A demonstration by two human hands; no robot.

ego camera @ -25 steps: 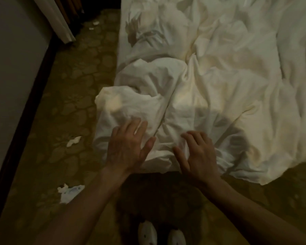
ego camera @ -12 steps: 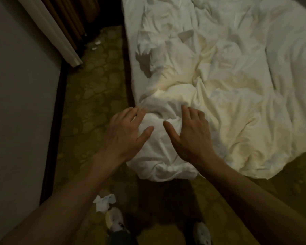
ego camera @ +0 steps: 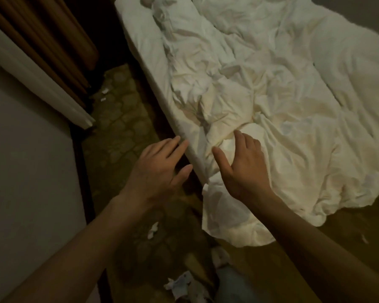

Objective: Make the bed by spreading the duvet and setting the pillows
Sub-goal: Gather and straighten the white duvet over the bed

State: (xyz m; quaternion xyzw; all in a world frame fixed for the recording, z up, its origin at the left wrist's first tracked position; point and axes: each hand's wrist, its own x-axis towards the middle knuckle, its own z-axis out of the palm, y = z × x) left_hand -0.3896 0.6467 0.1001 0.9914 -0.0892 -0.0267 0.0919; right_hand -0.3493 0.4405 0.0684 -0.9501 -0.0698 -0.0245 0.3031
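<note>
Right hand (ego camera: 245, 169): fingers (ego camera: 242, 142) nearly straight and spread, thumb splayed to the left, palm down on a raised fold of the white duvet (ego camera: 293, 136) near the bed's lower left corner; nothing is pinched or gripped. Left hand (ego camera: 160, 169): fingers (ego camera: 173, 145) straight and loosely spread, holding nothing, over the floor just beside the mattress edge (ego camera: 160, 68); its fingertips lie at that edge, though contact cannot be confirmed. Both forearms enter from the lower frame.

The duvet lies crumpled across the bed in heavy creases, bunched towards the middle; its near corner hangs over the foot of the bed onto the carpet (ego camera: 118, 132). A strip of bare fitted sheet shows along the mattress's left side. At the top left of the bed a white rumpled mass may be a pillow; this cannot be determined.

The patterned carpet carries scattered scraps of crumpled paper (ego camera: 152, 230), with a larger wad (ego camera: 182, 285) near the lower edge. At left stand a pale wall (ego camera: 26, 171) with dark skirting and brown curtains (ego camera: 48, 36) with a white lining.
</note>
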